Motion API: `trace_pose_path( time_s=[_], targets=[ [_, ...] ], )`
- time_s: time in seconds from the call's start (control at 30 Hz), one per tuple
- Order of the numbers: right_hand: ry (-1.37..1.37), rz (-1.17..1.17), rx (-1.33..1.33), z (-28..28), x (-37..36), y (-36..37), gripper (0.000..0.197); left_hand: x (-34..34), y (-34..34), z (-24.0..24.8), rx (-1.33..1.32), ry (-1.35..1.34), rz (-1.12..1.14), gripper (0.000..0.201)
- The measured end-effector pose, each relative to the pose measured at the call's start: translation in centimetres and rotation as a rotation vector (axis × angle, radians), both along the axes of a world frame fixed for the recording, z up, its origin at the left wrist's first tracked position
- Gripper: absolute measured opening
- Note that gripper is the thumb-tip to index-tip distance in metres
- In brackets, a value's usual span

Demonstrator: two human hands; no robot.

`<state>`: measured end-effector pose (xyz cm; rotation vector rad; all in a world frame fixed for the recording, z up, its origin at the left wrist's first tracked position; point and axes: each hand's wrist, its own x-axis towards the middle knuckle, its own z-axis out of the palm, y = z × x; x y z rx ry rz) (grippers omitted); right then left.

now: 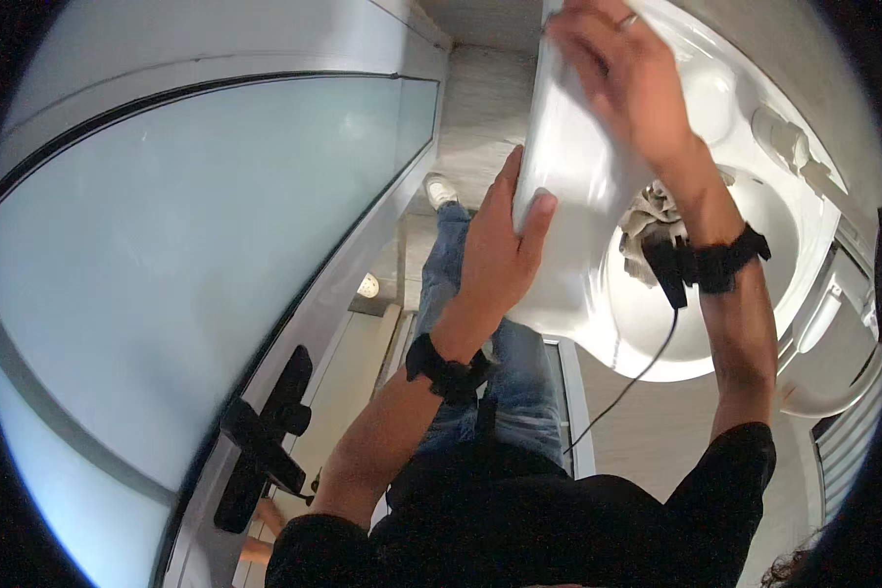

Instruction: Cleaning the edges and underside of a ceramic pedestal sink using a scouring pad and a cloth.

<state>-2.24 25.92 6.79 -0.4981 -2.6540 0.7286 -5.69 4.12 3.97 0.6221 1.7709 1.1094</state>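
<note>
White and shiny, the washbasin counter point(570, 240) runs up in front of the person and a little to the right, with its round bowl point(759, 240) farther right. The left hand point(500, 240) is at the counter's outer edge. Its thumb is spread out from the fingers, with the edge between them. I cannot tell how hard it is pressing, or if it grips at all.

The right hand point(629, 88) is up near the far end, by the same edge. Its fingers are bent and look smudgy, so I cannot tell if they hold something small or just touch the counter.

A crumpled grey-beige cloth point(645, 227) sits in the bowl, under the right wrist. A black strap point(720, 265) is on that wrist, and a thin black cord point(649, 370) hangs down from it.

To do this part well, I think the left hand should stay flat and gentle, since smooth wet things can be slippery. The right fingers would do best to follow the edge softly, with no hard push. It would be wise to hold that wrist high, so the strap and cord do not get wet or catch on the cloth.
</note>
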Motion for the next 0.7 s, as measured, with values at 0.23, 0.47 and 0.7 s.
trace_pose_path(
  time_s=[0.23, 0.47, 0.7],
  targets=[
    [0.005, 0.002, -0.035, -0.8, 1.3, -1.6, 0.024, -0.6, 0.1, 0.3, -0.033, -0.068, -0.02, 0.068],
    [0.019, -0.193, 0.027, -0.9, -0.6, 1.3, 0.008, -0.6, 0.3, 0.7, -0.032, 0.039, -0.025, 0.067],
    [0.068, -0.142, -0.043, -0.8, 0.0, -2.0, 0.011, -1.2, 0.2, 0.6, -0.046, 0.008, -0.053, 0.067]
  ],
)
